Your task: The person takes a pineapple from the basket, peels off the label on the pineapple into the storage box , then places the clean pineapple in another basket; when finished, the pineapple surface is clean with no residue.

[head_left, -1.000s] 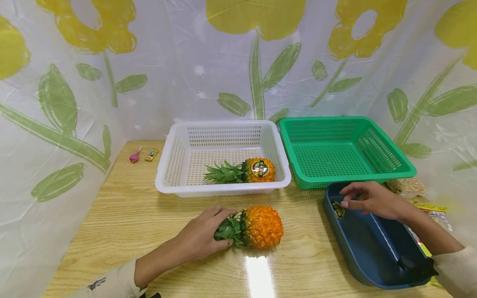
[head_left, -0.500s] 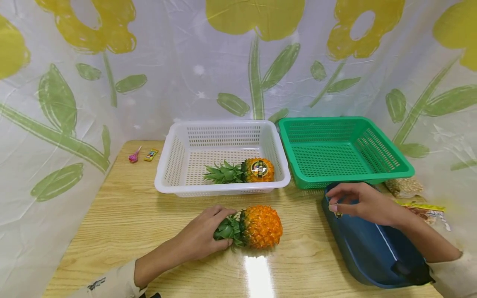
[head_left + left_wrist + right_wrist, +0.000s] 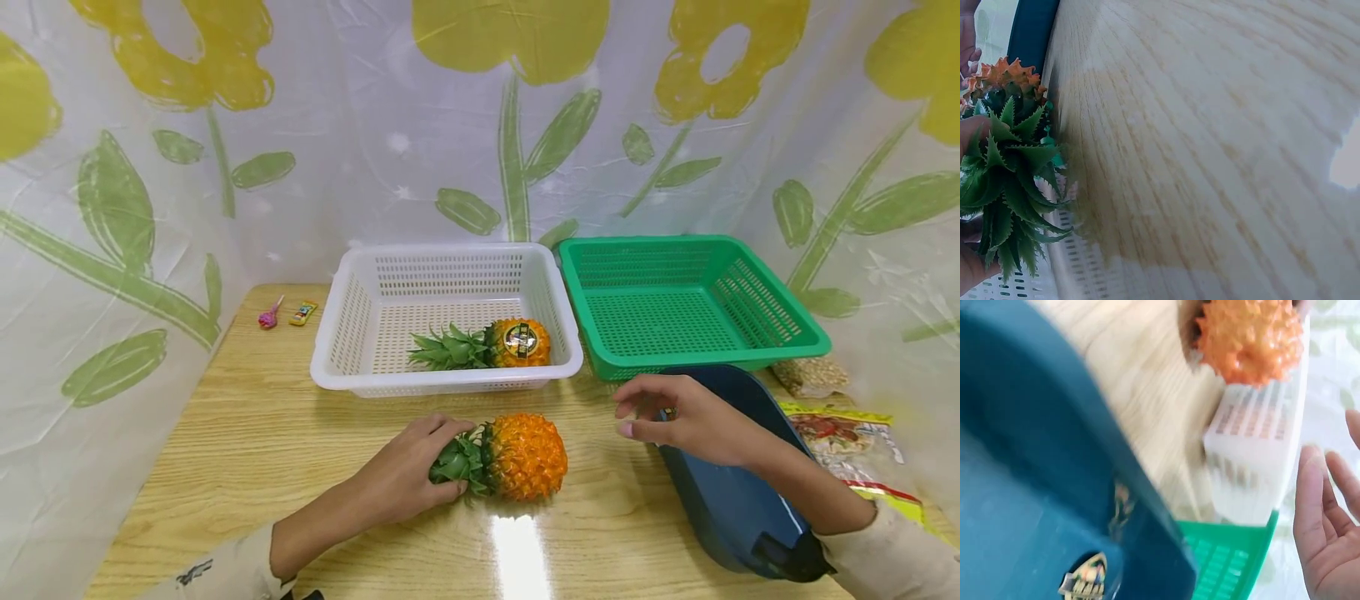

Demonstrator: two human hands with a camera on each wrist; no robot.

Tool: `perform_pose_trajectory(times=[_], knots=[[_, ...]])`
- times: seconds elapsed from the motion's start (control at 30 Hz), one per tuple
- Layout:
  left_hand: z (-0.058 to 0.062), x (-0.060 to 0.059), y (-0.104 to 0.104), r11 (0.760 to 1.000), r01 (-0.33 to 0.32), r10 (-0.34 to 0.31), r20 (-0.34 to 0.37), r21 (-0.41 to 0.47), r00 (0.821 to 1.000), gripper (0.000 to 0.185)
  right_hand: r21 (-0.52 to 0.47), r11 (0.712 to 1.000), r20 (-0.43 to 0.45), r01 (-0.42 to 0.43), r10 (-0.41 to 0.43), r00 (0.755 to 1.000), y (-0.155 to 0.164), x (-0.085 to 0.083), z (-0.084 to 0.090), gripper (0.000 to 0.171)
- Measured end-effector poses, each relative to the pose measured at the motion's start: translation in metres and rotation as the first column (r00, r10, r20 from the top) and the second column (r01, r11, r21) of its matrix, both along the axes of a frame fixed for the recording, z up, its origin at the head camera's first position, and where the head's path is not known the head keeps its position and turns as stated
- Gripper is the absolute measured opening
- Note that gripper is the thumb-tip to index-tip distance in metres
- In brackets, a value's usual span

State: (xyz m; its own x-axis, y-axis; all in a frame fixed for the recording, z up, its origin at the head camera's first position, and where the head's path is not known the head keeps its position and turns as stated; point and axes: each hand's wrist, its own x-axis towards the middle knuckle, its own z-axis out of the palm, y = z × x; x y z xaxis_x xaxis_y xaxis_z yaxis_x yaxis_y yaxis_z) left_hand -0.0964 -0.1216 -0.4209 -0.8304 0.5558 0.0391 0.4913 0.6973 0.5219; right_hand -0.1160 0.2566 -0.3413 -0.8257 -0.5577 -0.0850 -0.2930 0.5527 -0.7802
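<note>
Upper left of the head view: a lollipop and a small yellow packet are lying on the table, well apart from both hands.

Left of lower centre: the left hand is gripping the pineapple by its leaves, fingers curling round the far side, thumb along the near side. The left wrist view is showing me those leaves between thumb and fingers.

Centre: the pineapple is lying on the table, below the white basket, where a second pineapple is resting. Its long axis is running roughly across the frame, leaves leftward, round body rightward. I am judging this the key relation: the left hand is the nearer, touching the leaf end, while the bare body is facing the right hand.

Right of centre: the right hand is hovering over the left rim of the blue tub, below the green basket. Its fingers are bending loosely, thumb apart, holding nothing; tabletop is showing between fingertips and fruit.
</note>
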Motion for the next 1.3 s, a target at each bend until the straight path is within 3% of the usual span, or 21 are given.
perform_pose_trajectory(times=[0.27,0.67,1.03,1.3], knots=[[0.000,0.000,0.000,1.000,0.001,-0.001,-0.004,-0.006,1.000,0.065,-0.034,0.999,0.000,0.037,-0.037,0.999,-0.025,0.000,-0.006,0.030],[-0.001,0.000,-0.001,1.000,0.000,0.000,-0.017,-0.009,1.000,0.066,-0.085,0.991,0.141,0.104,-0.091,0.986,-0.060,0.001,-0.015,0.046],[-0.001,0.000,0.000,1.000,-0.005,0.005,-0.013,-0.005,1.000,0.065,-0.106,0.994,0.213,0.031,-0.008,0.977,-0.084,0.005,-0.024,0.063],[0.000,0.000,0.000,1.000,-0.006,0.006,-0.019,-0.006,1.000,0.064,-0.057,0.998,0.224,0.004,0.009,0.974,-0.096,0.007,-0.026,0.072]])
